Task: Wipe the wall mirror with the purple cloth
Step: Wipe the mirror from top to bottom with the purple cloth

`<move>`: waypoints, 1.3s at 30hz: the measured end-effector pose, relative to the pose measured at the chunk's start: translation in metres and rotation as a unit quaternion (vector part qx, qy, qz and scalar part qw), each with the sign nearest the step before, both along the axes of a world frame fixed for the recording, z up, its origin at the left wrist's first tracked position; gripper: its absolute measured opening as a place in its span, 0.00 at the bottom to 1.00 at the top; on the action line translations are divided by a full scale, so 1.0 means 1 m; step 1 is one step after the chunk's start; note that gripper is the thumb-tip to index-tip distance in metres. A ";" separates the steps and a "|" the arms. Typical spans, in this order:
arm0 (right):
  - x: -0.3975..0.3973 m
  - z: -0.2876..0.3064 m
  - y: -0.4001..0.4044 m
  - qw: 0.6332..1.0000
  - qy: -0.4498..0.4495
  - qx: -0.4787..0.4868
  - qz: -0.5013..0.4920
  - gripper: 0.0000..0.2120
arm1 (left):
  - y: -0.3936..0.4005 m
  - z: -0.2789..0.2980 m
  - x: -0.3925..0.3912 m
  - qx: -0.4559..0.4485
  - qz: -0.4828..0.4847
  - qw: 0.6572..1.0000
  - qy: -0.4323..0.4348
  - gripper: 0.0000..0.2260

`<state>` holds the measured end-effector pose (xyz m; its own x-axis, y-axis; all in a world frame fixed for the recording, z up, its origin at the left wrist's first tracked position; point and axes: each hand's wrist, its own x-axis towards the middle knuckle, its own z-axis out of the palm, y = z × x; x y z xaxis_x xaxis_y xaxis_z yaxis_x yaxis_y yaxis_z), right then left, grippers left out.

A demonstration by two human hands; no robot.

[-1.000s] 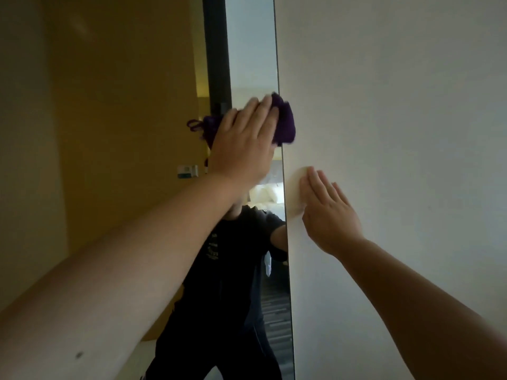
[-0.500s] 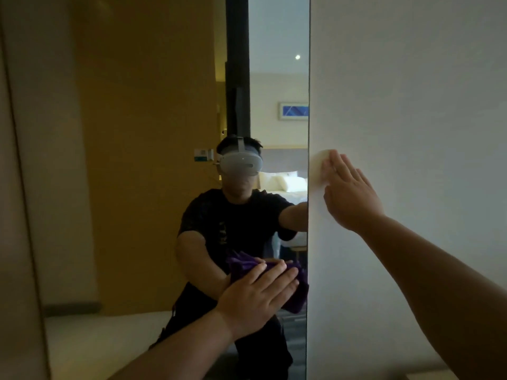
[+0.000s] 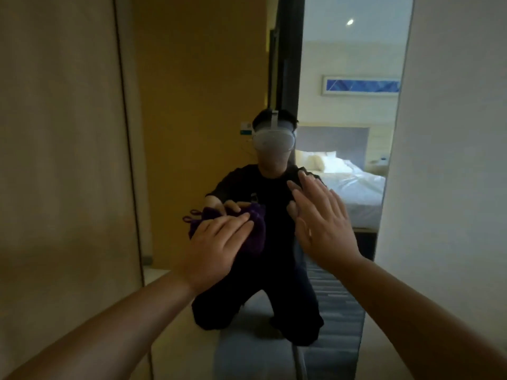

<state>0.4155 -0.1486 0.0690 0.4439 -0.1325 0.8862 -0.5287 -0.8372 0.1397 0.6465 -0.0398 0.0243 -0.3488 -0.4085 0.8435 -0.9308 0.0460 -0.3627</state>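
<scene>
**Midway: cloth working low on the glass**

Nearest, two bare forearms are reaching in from five and seven o'clock. Beyond them the left hand (image 3: 216, 239) is pressing the purple cloth (image 3: 253, 229) flat against the wall mirror (image 3: 343, 50), fingers straight and laid over the bunched fabric rather than curled round it. The cloth is sitting just left of centre, at about nine o'clock from the right hand (image 3: 321, 223), which is lying spread and empty, fingers apart; it looks to be resting on the glass, though contact is hard to confirm.

Judging by where the cloth is working, the wipe is under way on the middle-to-lower band of the pane. No streaks or smears are showing clearly, so what is already clean cannot be told; the upper stretch towards twelve o'clock and the bottom strip probably remain to be covered.

Farther off, a beige panel (image 3: 60, 160) is flanking the glass at nine o'clock and a pale wall (image 3: 452, 160) at three. In the reflection, a kneeling person wearing a headset is facing the glass, with a bed (image 3: 356, 182) and a blue framed picture (image 3: 362, 85) behind. Only the braced right hand is standing in the cloth's path.
</scene>
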 end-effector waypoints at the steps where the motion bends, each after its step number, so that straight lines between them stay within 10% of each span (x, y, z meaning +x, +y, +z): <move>1: 0.017 -0.010 0.007 1.000 0.021 -0.006 0.013 0.21 | 0.009 -0.003 0.019 -0.001 0.015 1.000 0.006 0.17; 20: 0.126 -0.070 0.002 0.986 0.031 -0.094 -0.131 0.28 | 0.010 0.050 0.136 -0.089 0.040 0.993 -0.063 0.26; 34: 0.127 -0.068 0.006 0.992 0.021 -0.048 -0.118 0.29 | 0.027 -0.257 0.159 0.074 0.119 0.966 -0.218 0.32; 39: 0.114 -0.060 0.013 0.988 0.089 -0.034 -0.121 0.29 | 0.042 -0.245 0.136 0.126 0.076 0.981 -0.128 0.21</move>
<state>0.5295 -0.1359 0.0088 0.5561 -0.1961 0.8077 -0.6741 -0.6748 0.3002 0.7827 0.0025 -0.2202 -0.4540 -0.6568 0.6021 -0.8143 0.0315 -0.5796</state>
